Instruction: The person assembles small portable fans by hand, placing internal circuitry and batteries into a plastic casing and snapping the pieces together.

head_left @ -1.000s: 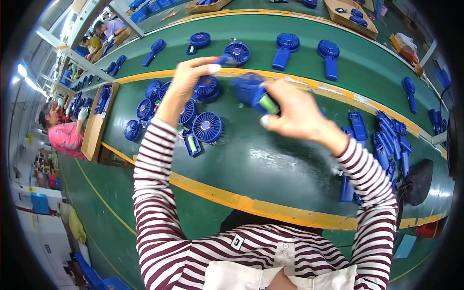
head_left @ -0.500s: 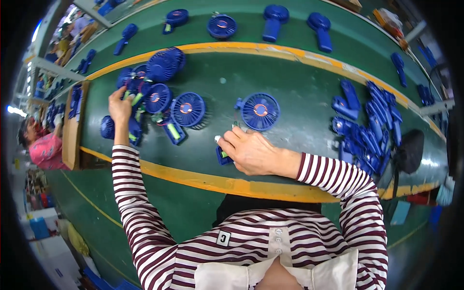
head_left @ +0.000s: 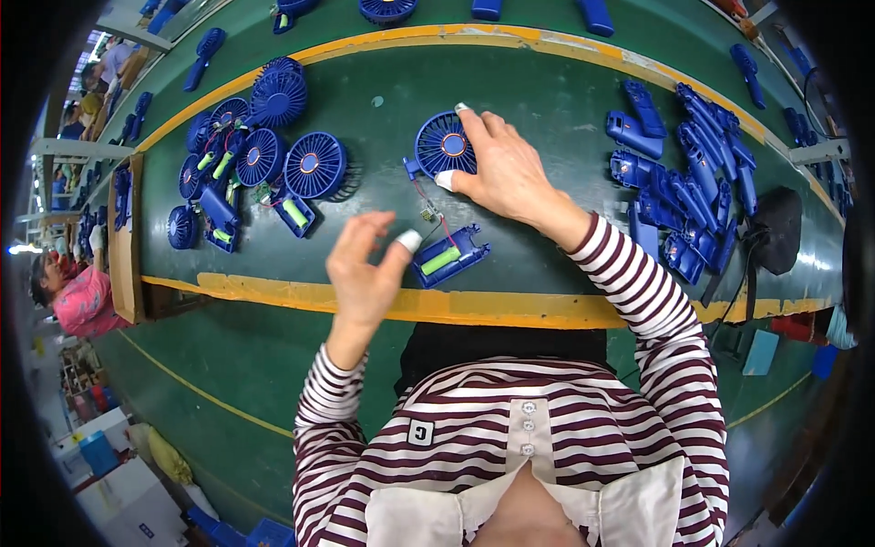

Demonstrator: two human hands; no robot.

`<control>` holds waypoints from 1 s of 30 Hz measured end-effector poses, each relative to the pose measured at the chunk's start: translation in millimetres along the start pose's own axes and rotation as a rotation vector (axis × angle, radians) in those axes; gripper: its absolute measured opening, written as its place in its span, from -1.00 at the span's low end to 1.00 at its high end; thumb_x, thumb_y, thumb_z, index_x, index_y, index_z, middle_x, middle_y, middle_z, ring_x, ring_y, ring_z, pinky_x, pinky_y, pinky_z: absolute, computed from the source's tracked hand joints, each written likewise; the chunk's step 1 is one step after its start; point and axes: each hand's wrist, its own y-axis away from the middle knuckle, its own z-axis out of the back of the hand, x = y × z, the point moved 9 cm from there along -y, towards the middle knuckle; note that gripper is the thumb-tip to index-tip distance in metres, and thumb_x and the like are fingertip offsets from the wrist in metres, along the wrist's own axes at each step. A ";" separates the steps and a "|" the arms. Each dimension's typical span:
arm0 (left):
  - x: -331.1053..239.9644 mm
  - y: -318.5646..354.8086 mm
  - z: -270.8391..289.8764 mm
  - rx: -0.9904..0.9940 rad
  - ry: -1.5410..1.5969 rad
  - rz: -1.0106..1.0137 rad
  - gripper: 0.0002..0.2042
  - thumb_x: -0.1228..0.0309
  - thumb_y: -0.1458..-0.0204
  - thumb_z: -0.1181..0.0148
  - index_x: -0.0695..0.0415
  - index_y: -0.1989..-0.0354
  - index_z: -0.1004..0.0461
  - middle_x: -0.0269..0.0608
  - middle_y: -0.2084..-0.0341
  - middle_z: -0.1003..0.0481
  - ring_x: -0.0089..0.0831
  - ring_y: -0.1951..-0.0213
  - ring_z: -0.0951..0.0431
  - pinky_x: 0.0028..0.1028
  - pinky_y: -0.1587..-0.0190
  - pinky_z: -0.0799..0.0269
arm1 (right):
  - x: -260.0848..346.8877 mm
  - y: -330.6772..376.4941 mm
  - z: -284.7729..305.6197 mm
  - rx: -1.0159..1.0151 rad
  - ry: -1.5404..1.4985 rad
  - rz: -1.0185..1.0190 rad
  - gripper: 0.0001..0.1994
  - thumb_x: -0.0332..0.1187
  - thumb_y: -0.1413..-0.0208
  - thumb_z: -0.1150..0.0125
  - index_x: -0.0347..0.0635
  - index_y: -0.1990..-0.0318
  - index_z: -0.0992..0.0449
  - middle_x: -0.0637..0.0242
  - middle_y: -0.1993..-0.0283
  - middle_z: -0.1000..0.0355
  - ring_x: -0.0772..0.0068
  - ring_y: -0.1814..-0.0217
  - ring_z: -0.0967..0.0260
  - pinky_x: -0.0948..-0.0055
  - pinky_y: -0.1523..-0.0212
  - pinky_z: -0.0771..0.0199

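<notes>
My right hand [head_left: 510, 173] spans a round blue fan head [head_left: 453, 144], thumb at its near rim and index finger at its far rim. Thin wires run from that fan head to a small circuit board [head_left: 428, 213] and on to an open blue handle shell [head_left: 474, 244], which holds a green battery cell [head_left: 441, 262]. My left hand [head_left: 366, 264] hovers just left of the shell, thumb and fingers apart, nothing in it. White covers sit on both thumb tips and on my right index fingertip.
More wired fan heads [head_left: 315, 165] and shells with green cells crowd the bench's left side. A heap of blue handle shells [head_left: 679, 196] lies at right, beside a black object [head_left: 775, 232]. Beyond a yellow edge strip [head_left: 401, 38], fans lie on a green surface. Someone in pink [head_left: 87, 296] sits far left.
My left hand has left the fan cluster and come right, towards the handle shell. My right hand has moved from the shell to the fan head. The view has tilted nearer.
</notes>
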 end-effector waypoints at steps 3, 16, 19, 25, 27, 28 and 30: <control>-5.8 18.1 -26.0 0.060 -0.203 0.038 -0.53 0.41 0.39 -0.31 0.28 0.19 -0.41 -0.07 0.29 -0.42 -0.16 0.24 -0.43 -0.34 0.19 -0.38 | 0.7 2.2 4.2 -0.048 -0.011 0.016 -0.19 -0.13 0.28 -0.33 -0.30 -0.15 -0.13 -0.10 0.10 -0.28 -0.12 0.06 -0.26 0.12 0.09 -0.34; 0.5 31.3 -116.7 0.561 0.547 0.663 -0.77 0.48 0.16 -0.23 0.25 0.30 -0.40 -0.08 0.43 -0.51 -0.32 0.50 -0.53 -0.36 0.46 -0.46 | -66.8 57.0 107.2 -0.392 -1.081 -0.162 -0.33 -0.53 0.17 -0.30 -0.39 -0.16 -0.15 0.33 0.19 -0.28 0.53 0.13 -0.30 0.57 0.10 -0.36; -17.4 39.5 -140.4 0.642 1.168 0.875 -0.70 0.55 0.06 -0.10 0.27 0.11 -0.30 -0.01 0.22 -0.46 -0.21 0.25 -0.53 -0.27 0.20 -0.50 | -71.8 73.6 124.7 -0.378 -1.157 -0.190 -0.41 -0.52 0.14 -0.27 -0.38 -0.12 -0.21 0.23 0.03 -0.31 0.51 0.04 -0.31 0.55 0.01 -0.34; -42.7 35.9 -155.0 0.698 1.589 0.864 -0.48 0.12 -0.03 0.00 0.28 -0.04 -0.22 0.02 0.07 -0.35 -0.11 0.03 -0.40 -0.10 -0.02 -0.32 | -67.8 89.8 107.8 -0.039 -1.209 -0.244 -0.64 -0.41 0.09 -0.22 -0.30 0.08 -0.42 0.34 0.10 -0.41 0.62 0.08 -0.32 0.61 0.03 -0.30; -33.4 38.7 -164.0 0.610 1.429 0.977 -0.58 0.19 -0.09 0.00 0.27 0.01 -0.28 -0.09 0.29 -0.45 -0.24 0.22 -0.50 -0.31 0.13 -0.44 | -71.8 89.1 101.1 0.006 -1.149 -0.232 -0.72 -0.37 -0.03 -0.12 -0.29 0.10 -0.45 0.38 0.14 -0.42 0.64 0.12 -0.32 0.62 0.07 -0.30; -25.8 38.6 -167.4 0.603 1.306 0.952 -0.63 0.28 -0.07 -0.03 0.26 0.01 -0.28 -0.12 0.33 -0.47 -0.30 0.27 -0.51 -0.37 0.20 -0.47 | -78.6 87.8 101.2 -0.052 -1.104 -0.244 -0.74 -0.37 -0.06 -0.08 -0.30 0.11 -0.45 0.38 0.15 -0.42 0.64 0.14 -0.32 0.63 0.07 -0.30; -21.0 37.6 -172.9 0.556 1.186 0.938 -0.80 0.46 -0.05 -0.06 0.20 0.16 -0.32 -0.16 0.38 -0.48 -0.30 0.37 -0.54 -0.33 0.36 -0.54 | -95.0 81.6 93.8 -0.166 -1.071 -0.349 -0.74 -0.33 -0.14 0.01 -0.32 0.13 -0.46 0.41 0.20 -0.43 0.67 0.18 -0.31 0.66 0.10 -0.28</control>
